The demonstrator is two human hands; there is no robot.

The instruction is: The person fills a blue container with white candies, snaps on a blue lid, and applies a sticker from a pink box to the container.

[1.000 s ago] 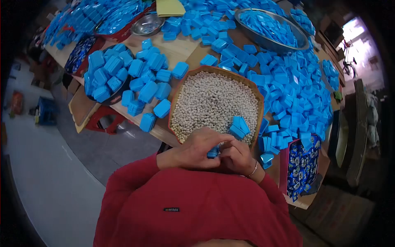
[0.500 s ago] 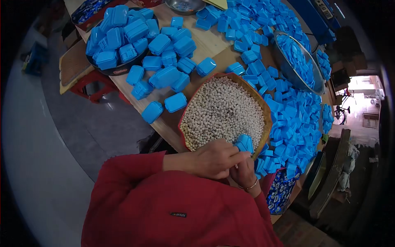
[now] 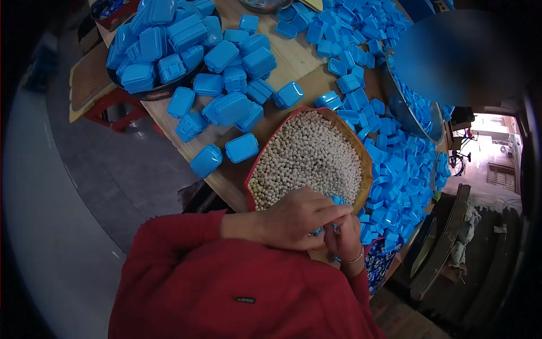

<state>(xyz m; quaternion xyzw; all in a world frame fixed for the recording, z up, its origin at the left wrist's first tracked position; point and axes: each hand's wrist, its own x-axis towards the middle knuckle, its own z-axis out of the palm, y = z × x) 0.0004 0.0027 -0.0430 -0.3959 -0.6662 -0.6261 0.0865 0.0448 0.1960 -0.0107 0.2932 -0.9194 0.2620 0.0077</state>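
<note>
My left hand and my right hand are together at the near edge of a red-and-yellow tray. Between them is a small blue plastic case, mostly hidden by my fingers. The left fingers lie bent across its top, while the right fingers close around it from the right and below. Pale round pellets, perhaps beans or beads, fill the tray just beyond my hands. Whether any pellets are inside the case is hidden.
Closed blue cases lie loose left of the tray, with more heaped in a dark bowl. Many blue pieces cover the right side. A metal bowl holds more. A blurred patch hides the upper right.
My hands have shifted slightly right and closed further over the blue case, which now shows much less. The view has tilted a little, and a blurred patch has appeared at upper right.
</note>
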